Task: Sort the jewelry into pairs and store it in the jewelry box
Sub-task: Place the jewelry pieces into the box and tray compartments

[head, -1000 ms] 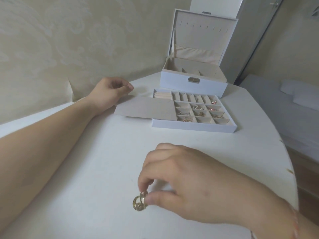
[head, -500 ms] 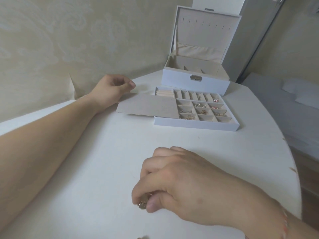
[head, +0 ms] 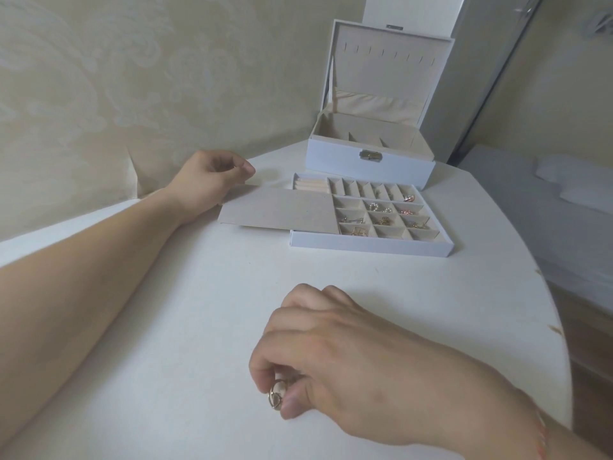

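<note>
A small gold earring is pinched between the thumb and curled fingers of the right hand, low over the near part of the white table. The left hand is rested on the table by the wall, its fingers loosely curled and nothing seen in them; whether its fingertips touch the beige flap just beside it cannot be told. That flap is laid over the left part of a shallow white tray, whose right part is divided into small compartments. Several gold and pinkish pieces of jewelry are seen in these compartments, too small to be told apart. Behind the tray, touching or nearly touching it, the white jewelry box is stood with its lid raised upright and a metal clasp on its front.
</note>
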A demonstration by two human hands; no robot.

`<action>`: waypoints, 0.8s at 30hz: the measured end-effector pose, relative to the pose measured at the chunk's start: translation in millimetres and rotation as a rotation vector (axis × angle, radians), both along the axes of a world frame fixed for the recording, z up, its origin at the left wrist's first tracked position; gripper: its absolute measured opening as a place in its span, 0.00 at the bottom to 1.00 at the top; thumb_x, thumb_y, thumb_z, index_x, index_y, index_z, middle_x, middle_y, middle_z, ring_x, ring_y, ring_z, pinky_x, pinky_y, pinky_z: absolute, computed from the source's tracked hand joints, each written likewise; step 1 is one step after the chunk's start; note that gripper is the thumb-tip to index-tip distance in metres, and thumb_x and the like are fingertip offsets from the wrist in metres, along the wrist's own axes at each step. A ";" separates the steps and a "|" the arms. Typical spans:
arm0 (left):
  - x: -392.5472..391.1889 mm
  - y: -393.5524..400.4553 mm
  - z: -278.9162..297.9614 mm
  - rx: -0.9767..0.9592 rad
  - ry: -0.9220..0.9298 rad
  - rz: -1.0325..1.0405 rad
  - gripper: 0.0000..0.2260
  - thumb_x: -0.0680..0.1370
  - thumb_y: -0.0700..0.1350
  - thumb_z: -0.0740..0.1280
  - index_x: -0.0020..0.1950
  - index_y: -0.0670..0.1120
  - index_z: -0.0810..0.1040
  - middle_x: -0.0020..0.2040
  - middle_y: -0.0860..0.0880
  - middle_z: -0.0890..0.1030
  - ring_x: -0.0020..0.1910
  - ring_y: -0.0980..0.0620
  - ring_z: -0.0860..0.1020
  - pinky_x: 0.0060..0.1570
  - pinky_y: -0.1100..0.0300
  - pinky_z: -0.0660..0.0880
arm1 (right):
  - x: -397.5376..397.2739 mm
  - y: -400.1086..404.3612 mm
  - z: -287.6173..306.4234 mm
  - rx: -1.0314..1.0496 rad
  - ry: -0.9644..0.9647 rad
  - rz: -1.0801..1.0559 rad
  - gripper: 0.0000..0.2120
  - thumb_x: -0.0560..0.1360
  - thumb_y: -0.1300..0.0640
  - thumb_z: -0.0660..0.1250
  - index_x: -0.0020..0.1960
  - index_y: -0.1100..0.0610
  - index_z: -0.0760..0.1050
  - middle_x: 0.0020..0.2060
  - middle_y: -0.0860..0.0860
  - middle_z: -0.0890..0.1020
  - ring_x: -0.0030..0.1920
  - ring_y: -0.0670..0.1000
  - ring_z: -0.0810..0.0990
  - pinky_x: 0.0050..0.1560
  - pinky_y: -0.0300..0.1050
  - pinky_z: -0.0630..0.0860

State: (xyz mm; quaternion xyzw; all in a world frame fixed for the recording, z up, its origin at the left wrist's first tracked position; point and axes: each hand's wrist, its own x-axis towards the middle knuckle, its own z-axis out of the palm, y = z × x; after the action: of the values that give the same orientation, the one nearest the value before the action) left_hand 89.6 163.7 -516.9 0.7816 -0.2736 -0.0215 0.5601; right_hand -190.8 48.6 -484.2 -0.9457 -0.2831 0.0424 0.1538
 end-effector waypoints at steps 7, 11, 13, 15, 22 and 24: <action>-1.7 -0.3 1.6 0.006 -0.004 0.003 0.06 0.80 0.44 0.67 0.43 0.48 0.80 0.33 0.57 0.76 0.22 0.61 0.65 0.24 0.69 0.62 | 1.7 -1.8 -6.9 0.110 0.012 0.048 0.12 0.70 0.72 0.66 0.46 0.57 0.74 0.42 0.48 0.75 0.41 0.43 0.71 0.49 0.38 0.69; -0.5 0.4 0.7 0.002 0.001 0.004 0.05 0.80 0.45 0.67 0.46 0.46 0.81 0.27 0.60 0.75 0.22 0.61 0.65 0.24 0.68 0.62 | 14.7 -30.1 11.9 0.327 -0.127 -0.070 0.08 0.68 0.73 0.68 0.40 0.62 0.76 0.39 0.53 0.77 0.38 0.45 0.73 0.43 0.34 0.73; -0.6 -0.1 0.7 0.000 0.006 0.008 0.05 0.80 0.45 0.68 0.47 0.45 0.81 0.27 0.60 0.75 0.22 0.60 0.64 0.24 0.68 0.62 | 30.3 -65.8 19.3 0.379 -0.278 -0.277 0.08 0.68 0.68 0.72 0.38 0.56 0.76 0.37 0.50 0.77 0.38 0.45 0.73 0.41 0.36 0.71; -2.2 -1.5 1.7 -0.001 0.006 0.010 0.05 0.80 0.44 0.67 0.47 0.45 0.81 0.26 0.60 0.75 0.21 0.61 0.64 0.23 0.69 0.62 | 43.7 -104.9 14.6 0.410 -0.390 -0.544 0.13 0.68 0.68 0.73 0.37 0.51 0.75 0.37 0.50 0.78 0.38 0.48 0.75 0.42 0.41 0.72; -5.0 -2.0 2.0 0.015 -0.013 0.019 0.05 0.80 0.44 0.67 0.48 0.44 0.81 0.33 0.57 0.76 0.22 0.62 0.67 0.24 0.70 0.62 | 55.3 -139.1 -21.3 0.380 -0.487 -0.786 0.13 0.68 0.68 0.74 0.38 0.50 0.78 0.36 0.42 0.77 0.35 0.45 0.75 0.40 0.26 0.69; -5.1 -2.6 2.3 0.015 -0.018 0.021 0.05 0.80 0.44 0.67 0.48 0.44 0.81 0.34 0.56 0.76 0.22 0.62 0.66 0.24 0.71 0.62 | 55.8 -140.2 -24.5 0.357 -0.511 -0.764 0.10 0.69 0.69 0.73 0.40 0.54 0.81 0.36 0.44 0.78 0.37 0.43 0.76 0.41 0.26 0.70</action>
State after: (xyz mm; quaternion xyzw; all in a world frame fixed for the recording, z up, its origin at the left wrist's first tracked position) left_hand 84.5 161.0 -514.6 0.7890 -0.2701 -0.0107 0.5518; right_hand -135.0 -91.6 -508.7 -0.9209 0.0524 -0.2997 0.2435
